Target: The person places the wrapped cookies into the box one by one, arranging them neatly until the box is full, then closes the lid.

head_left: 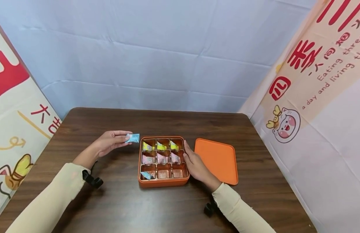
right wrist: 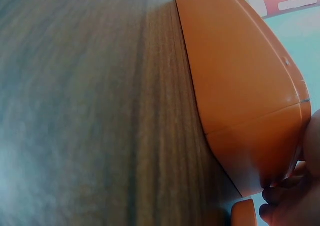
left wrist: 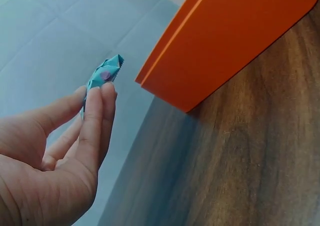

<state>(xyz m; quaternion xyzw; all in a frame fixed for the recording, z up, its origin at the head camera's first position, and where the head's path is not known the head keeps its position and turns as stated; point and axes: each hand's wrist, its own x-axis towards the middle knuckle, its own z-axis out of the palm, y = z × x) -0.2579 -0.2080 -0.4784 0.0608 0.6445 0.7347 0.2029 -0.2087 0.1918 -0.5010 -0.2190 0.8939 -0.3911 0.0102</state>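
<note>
My left hand (head_left: 113, 142) pinches a small blue wrapped candy (head_left: 133, 138) between thumb and fingers, just left of the orange box (head_left: 163, 183). The left wrist view shows the candy (left wrist: 106, 71) at the fingertips, apart from the box wall (left wrist: 225, 41). The open box has a three-by-three insert. Yellow candies (head_left: 161, 146) lie in its back row, pink candies (head_left: 162, 158) in the middle row. One blue candy (head_left: 147, 175) lies in the front-left compartment; the other two front compartments hold nothing. My right hand (head_left: 195, 163) rests against the box's right side, fingers extended along it.
An orange lid (head_left: 217, 160) lies flat on the dark wooden table (head_left: 116, 200), right of the box and partly behind my right hand. A pale cloth (head_left: 156, 58) hangs behind the table, with printed banners (head_left: 322, 97) at the sides.
</note>
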